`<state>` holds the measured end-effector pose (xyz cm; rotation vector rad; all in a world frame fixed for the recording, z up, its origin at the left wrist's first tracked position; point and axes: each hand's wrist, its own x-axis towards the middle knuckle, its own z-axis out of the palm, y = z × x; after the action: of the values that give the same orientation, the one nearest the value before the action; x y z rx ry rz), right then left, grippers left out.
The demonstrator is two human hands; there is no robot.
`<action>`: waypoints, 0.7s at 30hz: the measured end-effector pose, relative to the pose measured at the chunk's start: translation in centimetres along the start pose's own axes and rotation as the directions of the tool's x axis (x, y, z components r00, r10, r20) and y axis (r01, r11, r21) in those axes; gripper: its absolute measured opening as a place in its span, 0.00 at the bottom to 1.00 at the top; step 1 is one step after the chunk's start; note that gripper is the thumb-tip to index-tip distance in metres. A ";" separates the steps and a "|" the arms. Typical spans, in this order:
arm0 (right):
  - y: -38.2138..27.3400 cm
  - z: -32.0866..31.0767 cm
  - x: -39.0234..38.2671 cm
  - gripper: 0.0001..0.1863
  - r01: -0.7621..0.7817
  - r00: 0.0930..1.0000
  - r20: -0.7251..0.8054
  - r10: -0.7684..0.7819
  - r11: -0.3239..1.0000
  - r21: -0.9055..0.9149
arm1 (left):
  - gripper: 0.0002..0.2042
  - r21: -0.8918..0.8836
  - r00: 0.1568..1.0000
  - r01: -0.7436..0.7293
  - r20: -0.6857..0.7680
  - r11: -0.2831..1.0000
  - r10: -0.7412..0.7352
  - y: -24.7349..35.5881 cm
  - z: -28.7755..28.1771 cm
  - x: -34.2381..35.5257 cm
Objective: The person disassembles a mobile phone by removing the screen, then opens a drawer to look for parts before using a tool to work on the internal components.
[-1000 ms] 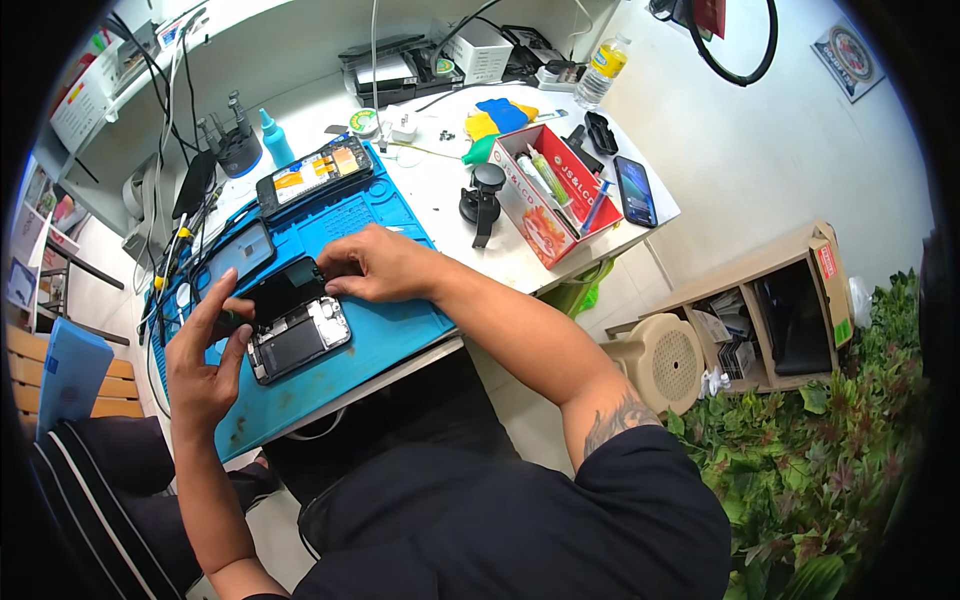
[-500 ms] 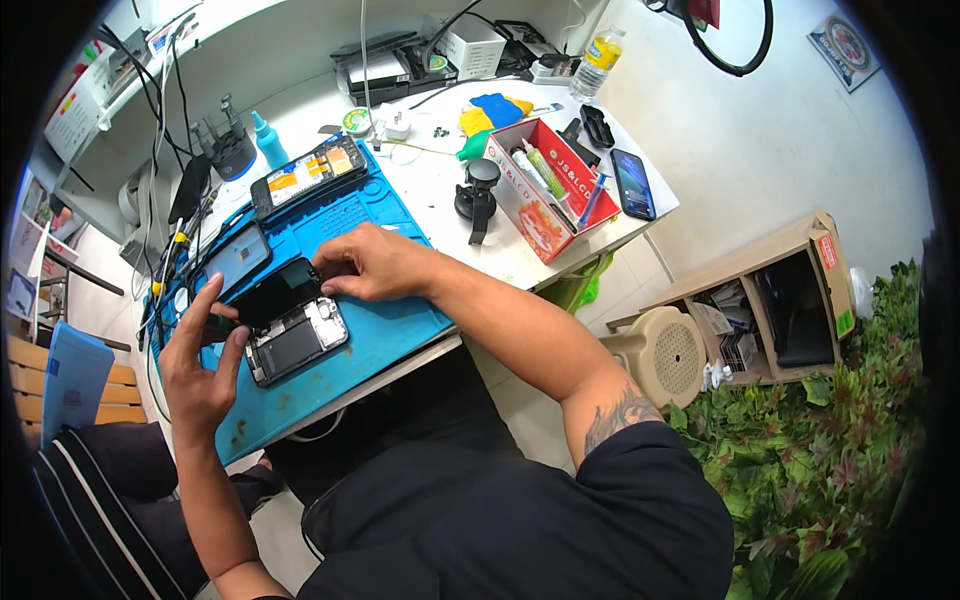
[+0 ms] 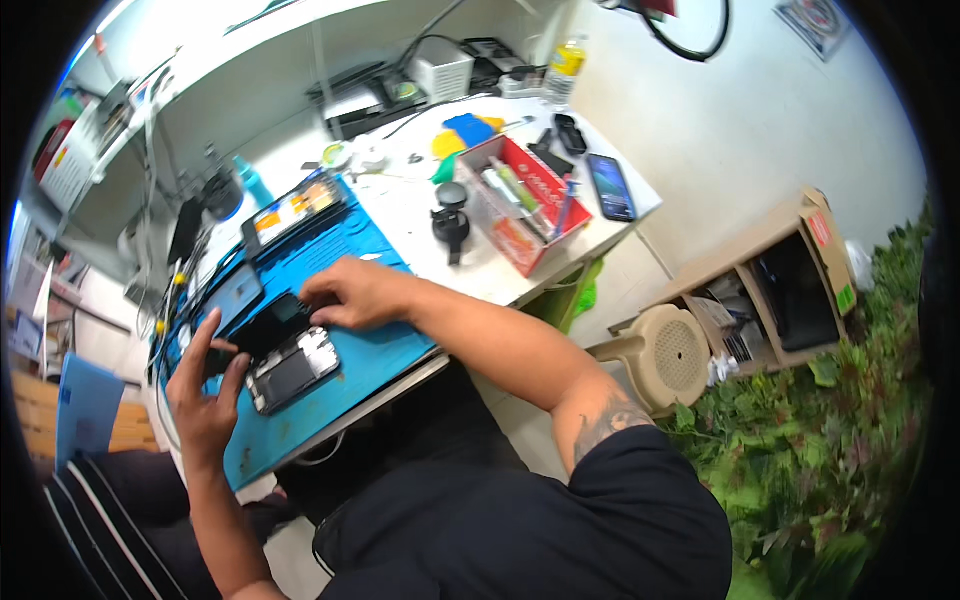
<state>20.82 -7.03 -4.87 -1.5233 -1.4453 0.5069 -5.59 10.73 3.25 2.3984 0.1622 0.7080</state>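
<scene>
My left hand (image 3: 208, 390) grips the near-left end of a raised black screen panel (image 3: 268, 322) between thumb and fingers. My right hand (image 3: 352, 298) pinches that panel's other end, fingers curled. The panel stands tilted along the far side of an opened phone body (image 3: 295, 372), which lies on a blue work mat (image 3: 285, 425) with its dark battery and silver parts showing. Behind the panel is a grey-blue phone part (image 3: 232, 290); farther back lies another opened phone (image 3: 295, 213) with orange parts inside. The picture is blurred, so fine detail is unclear.
A red-and-white box of tubes (image 3: 520, 205), a black stand (image 3: 450, 228), a phone (image 3: 611, 188) and a bottle (image 3: 564, 72) stand rightward on the desk (image 3: 405, 180). Cables crowd the left. Beside it are a plastic stool (image 3: 668, 355), wooden cabinet (image 3: 745, 290) and a striped trouser leg (image 3: 120, 515).
The view has tilted and blurred, so the near mat, phone and hands appear lower in the picture. Both hands stay at the raised panel, with little visible movement relative to it.
</scene>
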 end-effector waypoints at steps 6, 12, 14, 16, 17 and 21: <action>-0.2 -0.9 -1.5 0.15 -0.084 0.996 0.015 0.084 0.996 0.020 | 0.37 0.001 0.995 0.040 0.090 0.999 -0.040 1.0 0.1 1.9; -1.7 -0.3 -0.6 0.13 -0.163 0.986 0.051 0.159 0.983 0.087 | 0.41 -0.143 0.999 0.045 0.024 0.989 -0.042 -0.6 0.6 -0.2; -2.0 -0.4 -0.6 0.13 -0.164 0.986 0.049 0.161 0.985 0.061 | 0.41 -0.122 0.997 0.075 -0.010 0.990 -0.077 -1.1 0.8 -0.8; -2.1 -0.6 -0.7 0.13 -0.175 0.983 0.050 0.174 0.984 0.021 | 0.42 -0.113 0.995 0.063 -0.065 0.992 -0.071 -1.6 1.1 -1.1; -2.1 -0.6 -0.7 0.13 -0.181 0.982 0.049 0.181 0.983 0.001 | 0.42 -0.108 0.994 0.057 -0.092 0.993 -0.067 -1.9 1.2 -1.2; -2.6 -0.7 -0.6 0.12 -0.209 0.976 0.050 0.211 0.977 -0.036 | 0.45 -0.278 0.979 0.071 -0.163 0.958 -0.119 -2.1 1.3 -1.3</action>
<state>19.86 -8.25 -2.51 -1.7094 -1.3443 0.6592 -5.90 11.38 0.52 2.0527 0.2378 0.8422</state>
